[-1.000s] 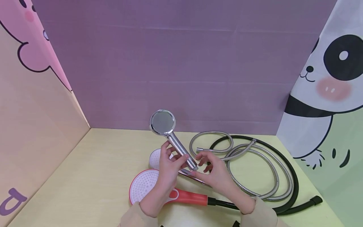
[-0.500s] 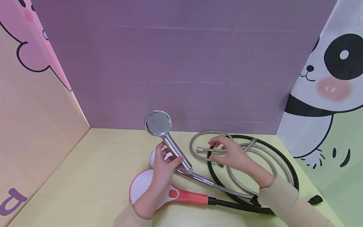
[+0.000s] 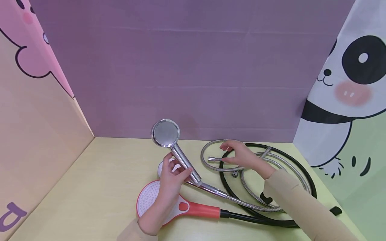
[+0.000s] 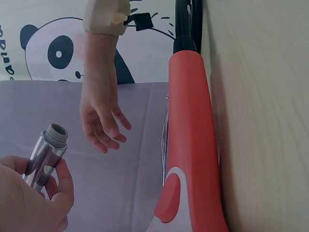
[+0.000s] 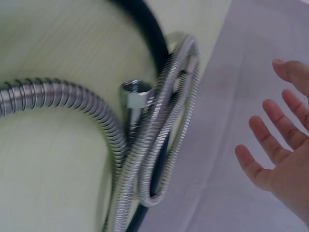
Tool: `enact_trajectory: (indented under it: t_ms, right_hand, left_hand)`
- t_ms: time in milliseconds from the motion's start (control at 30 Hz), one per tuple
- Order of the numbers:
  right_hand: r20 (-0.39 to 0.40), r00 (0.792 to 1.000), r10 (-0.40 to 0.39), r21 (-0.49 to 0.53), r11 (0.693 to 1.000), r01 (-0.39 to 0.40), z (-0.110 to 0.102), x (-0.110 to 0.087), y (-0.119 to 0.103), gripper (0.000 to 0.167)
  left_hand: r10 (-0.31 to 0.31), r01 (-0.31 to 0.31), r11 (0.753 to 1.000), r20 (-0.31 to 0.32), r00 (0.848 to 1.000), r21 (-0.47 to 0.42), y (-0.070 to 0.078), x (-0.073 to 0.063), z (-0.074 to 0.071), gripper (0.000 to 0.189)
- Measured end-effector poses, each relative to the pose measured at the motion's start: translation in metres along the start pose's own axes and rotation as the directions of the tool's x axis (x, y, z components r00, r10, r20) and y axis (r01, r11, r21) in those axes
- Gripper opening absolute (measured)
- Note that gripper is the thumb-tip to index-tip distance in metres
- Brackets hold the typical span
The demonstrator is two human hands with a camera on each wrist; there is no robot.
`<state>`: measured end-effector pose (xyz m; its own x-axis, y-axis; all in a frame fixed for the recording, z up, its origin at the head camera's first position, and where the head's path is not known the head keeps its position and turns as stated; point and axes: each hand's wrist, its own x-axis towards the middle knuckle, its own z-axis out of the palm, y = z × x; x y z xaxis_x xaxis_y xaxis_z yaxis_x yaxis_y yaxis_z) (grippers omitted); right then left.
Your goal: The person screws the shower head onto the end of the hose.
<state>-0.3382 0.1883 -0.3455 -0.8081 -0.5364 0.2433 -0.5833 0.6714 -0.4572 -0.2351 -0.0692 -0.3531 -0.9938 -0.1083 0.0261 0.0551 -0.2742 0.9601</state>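
Note:
My left hand point(image 3: 171, 179) grips the handle of a round-faced chrome shower head point(image 3: 166, 133), held tilted above the table with its face up and to the left. In the left wrist view the handle's bare threaded end point(image 4: 57, 134) points upward. My right hand point(image 3: 242, 156) is over the coiled metal shower hose point(image 3: 203, 157), fingers spread and nothing in them. Just left of its fingertips in the head view lies the hose's end fitting point(image 3: 212, 159). The right wrist view shows the open fingers point(image 5: 275, 116) apart from the hose loops.
Under the left forearm lies a red and white shower head point(image 3: 205, 210) joined to a black hose point(image 3: 247, 218). A second chrome-handled shower head point(image 3: 211, 189) with a metal hose lies behind it, its white face partly hidden. A purple backdrop point(image 3: 193, 83) stands behind the table.
My right hand has left the handle's lower end and moved right and back over the coiled hose. The left hand has shifted slightly left and down with the chrome shower head.

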Motion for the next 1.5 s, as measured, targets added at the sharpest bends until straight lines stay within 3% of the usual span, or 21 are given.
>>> enact_trajectory:
  t_ms: [300,600,767,1000,1167,1500]
  right_hand:
    - [0.108,0.993,-0.045,-0.078,0.996,0.053,0.024,0.020,0.026,0.035]
    - [0.207,0.977,0.053,-0.114,0.993,-0.029,0.039,0.032,0.036,0.035]
    - [0.246,0.968,0.046,-0.159,0.987,-0.007,0.048,0.037,0.040,0.033]
    - [0.232,0.970,0.066,-0.188,0.982,-0.022,0.052,0.038,0.039,0.024]
    - [0.186,0.982,0.034,-0.177,0.984,-0.001,0.049,0.034,0.038,0.017]
    - [0.073,0.997,0.034,-0.034,0.999,-0.032,0.029,0.024,0.035,0.013]
  left_hand:
    - [-0.017,0.017,1.000,0.006,1.000,0.003,-0.001,-0.001,-0.001,0.072]
    - [-0.025,0.025,1.000,-0.006,1.000,-0.013,-0.003,-0.001,-0.001,0.073]
    - [-0.018,0.018,0.999,0.010,1.000,-0.035,-0.003,-0.002,0.001,0.072]
    - [-0.007,0.008,0.999,0.017,1.000,-0.046,-0.003,-0.003,0.003,0.070]
    - [-0.014,0.015,0.999,0.013,1.000,-0.044,-0.003,-0.002,0.002,0.071]
    - [-0.026,0.026,0.999,0.013,1.000,-0.033,-0.003,-0.001,0.000,0.071]
